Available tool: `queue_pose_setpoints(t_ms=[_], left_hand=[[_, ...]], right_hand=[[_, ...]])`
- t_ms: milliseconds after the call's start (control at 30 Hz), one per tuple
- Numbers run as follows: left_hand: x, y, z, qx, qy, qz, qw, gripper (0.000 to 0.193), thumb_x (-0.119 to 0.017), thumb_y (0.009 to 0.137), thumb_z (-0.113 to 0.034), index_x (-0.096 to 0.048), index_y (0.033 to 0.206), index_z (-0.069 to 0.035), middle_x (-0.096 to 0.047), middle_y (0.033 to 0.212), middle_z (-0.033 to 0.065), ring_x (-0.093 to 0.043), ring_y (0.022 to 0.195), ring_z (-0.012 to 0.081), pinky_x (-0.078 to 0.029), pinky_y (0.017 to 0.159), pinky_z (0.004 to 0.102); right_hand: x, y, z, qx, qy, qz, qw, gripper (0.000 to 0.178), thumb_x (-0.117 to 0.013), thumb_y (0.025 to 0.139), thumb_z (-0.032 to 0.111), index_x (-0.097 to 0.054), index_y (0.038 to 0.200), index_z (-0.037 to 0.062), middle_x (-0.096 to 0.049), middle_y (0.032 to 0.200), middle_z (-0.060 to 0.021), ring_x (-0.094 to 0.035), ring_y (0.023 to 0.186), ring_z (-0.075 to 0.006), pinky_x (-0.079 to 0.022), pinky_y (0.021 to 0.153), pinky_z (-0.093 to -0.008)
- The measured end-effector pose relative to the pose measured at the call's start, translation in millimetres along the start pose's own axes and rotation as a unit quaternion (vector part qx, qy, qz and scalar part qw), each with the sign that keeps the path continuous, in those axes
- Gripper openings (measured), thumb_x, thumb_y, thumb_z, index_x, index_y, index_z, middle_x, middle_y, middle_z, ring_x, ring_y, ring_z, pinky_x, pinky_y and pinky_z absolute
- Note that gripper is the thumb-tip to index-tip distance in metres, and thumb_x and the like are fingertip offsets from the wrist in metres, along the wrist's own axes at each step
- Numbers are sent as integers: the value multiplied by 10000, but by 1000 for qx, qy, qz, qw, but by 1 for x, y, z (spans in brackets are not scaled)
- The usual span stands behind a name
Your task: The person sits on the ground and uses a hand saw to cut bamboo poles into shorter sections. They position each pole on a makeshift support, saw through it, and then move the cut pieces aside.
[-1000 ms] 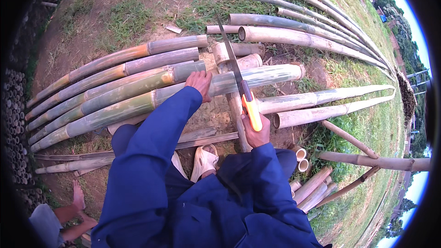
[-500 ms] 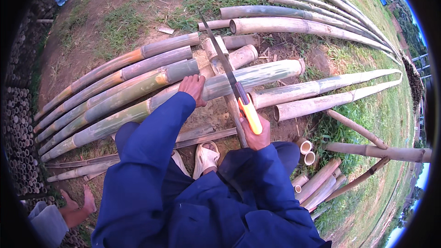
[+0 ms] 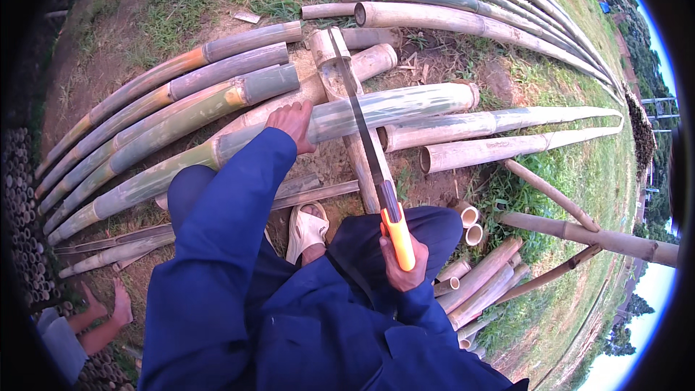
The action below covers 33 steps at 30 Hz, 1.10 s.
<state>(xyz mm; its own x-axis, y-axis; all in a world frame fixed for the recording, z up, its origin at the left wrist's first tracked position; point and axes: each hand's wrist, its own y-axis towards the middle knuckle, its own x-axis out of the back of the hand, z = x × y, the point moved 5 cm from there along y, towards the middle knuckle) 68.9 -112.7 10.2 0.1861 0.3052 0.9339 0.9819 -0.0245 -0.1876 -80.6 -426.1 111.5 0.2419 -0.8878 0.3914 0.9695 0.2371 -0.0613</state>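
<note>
My left hand [image 3: 292, 124] is wrapped over a thick green bamboo pole [image 3: 405, 106], closed on it left of the saw. In my right hand [image 3: 402, 264] is the orange and yellow grip of a hand saw [image 3: 368, 145]. Its long dark blade lies across the pole and points away from me. The pole runs from lower left to upper right and passes over a light bamboo crosspiece [image 3: 360, 174]. Whether the teeth have cut into the pole, I cannot tell. My knees are bent, with a sandalled foot [image 3: 308, 230] below the pole.
Several bamboo poles [image 3: 239, 90] lie to the left, and more long ones [image 3: 478, 25] at the far right. Short cut pieces [image 3: 483, 282] are piled beside my right knee, near a bamboo post frame [image 3: 579, 233]. Another person's bare feet [image 3: 108, 304] show at lower left.
My right hand has pulled the saw back toward me, so more of its blade lies on my side of the pole. My left hand keeps its hold. The whole view has shifted slightly.
</note>
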Motion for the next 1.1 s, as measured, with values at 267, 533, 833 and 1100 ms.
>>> queue_pose_setpoints(t_ms=[267,533,833,1100], left_hand=[[-3,-2,-13,-23,40,-41,998,783,-928,618,-382,-538,1205,-42,-666,1096,188,-690,1039,381,-570,938,456],[0,-3,-6,-26,20,-10,999,760,-904,625,-366,-538,1202,-33,-667,1103,201,-701,1048,388,-576,921,470],[5,12,1,-22,-7,33,999,756,-884,606,-377,-550,1194,-39,-692,1084,217,-710,996,402,-573,880,483],[0,19,8,-29,-35,51,998,797,-886,583,-403,-564,1210,-31,-713,1055,243,-709,989,427,-568,880,500]], right_hand=[[-26,67,2,-8,40,-27,999,158,-726,953,42,-702,1074,-57,-697,788,-103,-622,702,-128,-529,693,-304],[20,-63,32,-2,-54,-10,998,348,-720,913,-10,-708,1261,-25,-767,1136,-209,-770,1056,-284,-575,895,-328],[-28,66,4,31,21,-3,999,150,-730,941,41,-694,1054,-51,-694,762,-141,-622,614,-190,-506,628,-328],[16,-27,5,6,-8,-29,1000,238,-722,910,-11,-734,1144,-46,-777,956,-170,-778,849,-249,-573,784,-310]])
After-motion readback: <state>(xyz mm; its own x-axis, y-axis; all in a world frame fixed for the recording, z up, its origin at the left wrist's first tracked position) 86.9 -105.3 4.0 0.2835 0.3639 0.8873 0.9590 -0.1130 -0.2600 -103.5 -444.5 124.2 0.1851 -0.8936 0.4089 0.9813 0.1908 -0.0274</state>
